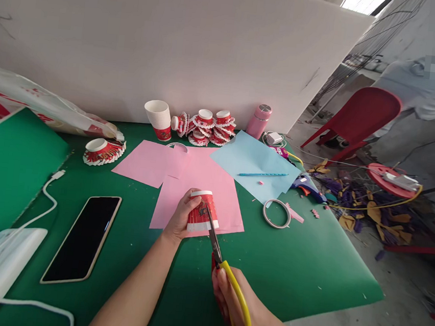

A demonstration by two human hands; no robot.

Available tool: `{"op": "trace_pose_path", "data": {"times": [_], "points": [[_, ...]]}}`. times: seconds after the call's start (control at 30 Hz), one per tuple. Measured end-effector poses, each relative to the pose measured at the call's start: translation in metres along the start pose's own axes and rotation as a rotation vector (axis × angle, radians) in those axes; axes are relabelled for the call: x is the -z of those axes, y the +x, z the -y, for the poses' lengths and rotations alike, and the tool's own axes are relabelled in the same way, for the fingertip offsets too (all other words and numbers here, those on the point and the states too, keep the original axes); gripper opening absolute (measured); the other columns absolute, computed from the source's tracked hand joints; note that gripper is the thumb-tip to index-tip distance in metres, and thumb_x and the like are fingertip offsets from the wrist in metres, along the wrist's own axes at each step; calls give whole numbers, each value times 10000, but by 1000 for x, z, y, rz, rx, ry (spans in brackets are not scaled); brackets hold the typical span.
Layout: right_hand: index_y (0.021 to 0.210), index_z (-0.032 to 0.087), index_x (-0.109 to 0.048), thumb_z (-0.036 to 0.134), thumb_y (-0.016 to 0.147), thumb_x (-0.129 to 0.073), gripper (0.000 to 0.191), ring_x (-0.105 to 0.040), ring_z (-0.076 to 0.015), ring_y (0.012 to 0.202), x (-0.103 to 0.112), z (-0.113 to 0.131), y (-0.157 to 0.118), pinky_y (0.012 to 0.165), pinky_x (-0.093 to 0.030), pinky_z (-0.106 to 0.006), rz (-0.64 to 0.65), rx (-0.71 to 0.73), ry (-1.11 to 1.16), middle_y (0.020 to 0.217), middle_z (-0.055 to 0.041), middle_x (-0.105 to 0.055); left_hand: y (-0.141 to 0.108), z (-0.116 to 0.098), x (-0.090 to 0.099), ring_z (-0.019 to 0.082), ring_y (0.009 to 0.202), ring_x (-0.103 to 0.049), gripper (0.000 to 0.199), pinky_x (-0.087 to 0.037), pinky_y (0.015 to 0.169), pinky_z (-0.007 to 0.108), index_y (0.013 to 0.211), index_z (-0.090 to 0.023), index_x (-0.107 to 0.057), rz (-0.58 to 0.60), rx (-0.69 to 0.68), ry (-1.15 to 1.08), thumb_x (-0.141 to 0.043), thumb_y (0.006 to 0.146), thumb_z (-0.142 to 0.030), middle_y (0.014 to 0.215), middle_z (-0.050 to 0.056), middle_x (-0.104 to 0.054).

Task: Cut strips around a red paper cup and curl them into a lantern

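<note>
My left hand point(180, 218) is closed around a red printed paper cup point(204, 214), with its white rim toward me and its base facing away. Slits run along the side of the cup near my fingers. In my right hand point(238, 293) is a pair of scissors point(214, 242) with yellow and red handles. Their blades lie at the cup's wall, reaching up from the rim. Beneath the cup, sheets of pink paper point(216, 175) lie on the green table.
Cut, fringed cups point(205, 123) are piled by a stack of uncut cups point(158, 116). Around them are a pink bottle point(259, 121), blue paper point(256, 159), a tape roll point(276, 213), a glue gun point(309, 187) and a phone point(82, 239). A person point(420, 90) sits beyond a red chair point(364, 115).
</note>
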State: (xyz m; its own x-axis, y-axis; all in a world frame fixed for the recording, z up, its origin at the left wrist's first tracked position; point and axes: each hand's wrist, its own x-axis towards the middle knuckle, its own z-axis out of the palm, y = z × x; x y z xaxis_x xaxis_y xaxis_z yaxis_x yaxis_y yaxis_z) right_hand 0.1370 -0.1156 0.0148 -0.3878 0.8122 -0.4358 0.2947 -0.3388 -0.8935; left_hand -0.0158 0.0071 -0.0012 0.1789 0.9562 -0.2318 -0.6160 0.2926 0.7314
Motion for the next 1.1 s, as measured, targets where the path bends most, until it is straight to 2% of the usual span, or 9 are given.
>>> {"op": "trace_pose_path", "data": {"times": [0.4,0.63,0.73,0.87,0.97,1.1], "points": [[614,203,-295,773,779,-219,599,-210,-64,479,-1,3,-1,418,-175,-223,11,2,4,497,65,-246,0,0,1,128,597,-600,260,-486,567,250,796,-179,-557,9,10,8,-714,648,-324,683,-7,-641],[612,203,-276,780,767,-248,598,-189,-78,528,-1,11,-1,441,-181,-226,-11,-18,-49,552,59,-232,1,1,2,196,768,-657,284,-517,663,312,885,-182,-589,4,5,-47,-709,665,-314,876,40,-691],[647,196,-295,747,785,-301,569,-204,-83,564,8,11,-7,469,-203,-226,19,0,-106,617,51,-244,3,0,3,224,799,-668,295,-529,707,359,934,-171,-615,-16,34,-137,-679,691,-326,892,63,-706],[642,189,-291,642,836,-366,499,-198,-88,577,32,6,-23,475,-194,-229,157,24,-259,645,46,-245,7,-4,6,241,806,-679,306,-537,724,364,901,-131,-658,-120,40,-266,-611,729,-380,849,90,-723],[638,192,-322,577,852,-381,444,-239,-90,551,53,8,-27,476,-205,-237,41,1,-383,607,42,-311,8,-5,7,251,768,-685,310,-542,672,355,875,-128,-672,-142,54,-289,-592,732,-391,815,87,-728],[667,202,-369,437,834,-465,304,-331,-107,514,85,17,-9,494,-223,-249,-350,-14,-696,591,17,-435,5,-4,5,247,716,-686,316,-541,636,343,861,-118,-677,-116,67,-253,-593,728,-393,802,96,-730]]}}
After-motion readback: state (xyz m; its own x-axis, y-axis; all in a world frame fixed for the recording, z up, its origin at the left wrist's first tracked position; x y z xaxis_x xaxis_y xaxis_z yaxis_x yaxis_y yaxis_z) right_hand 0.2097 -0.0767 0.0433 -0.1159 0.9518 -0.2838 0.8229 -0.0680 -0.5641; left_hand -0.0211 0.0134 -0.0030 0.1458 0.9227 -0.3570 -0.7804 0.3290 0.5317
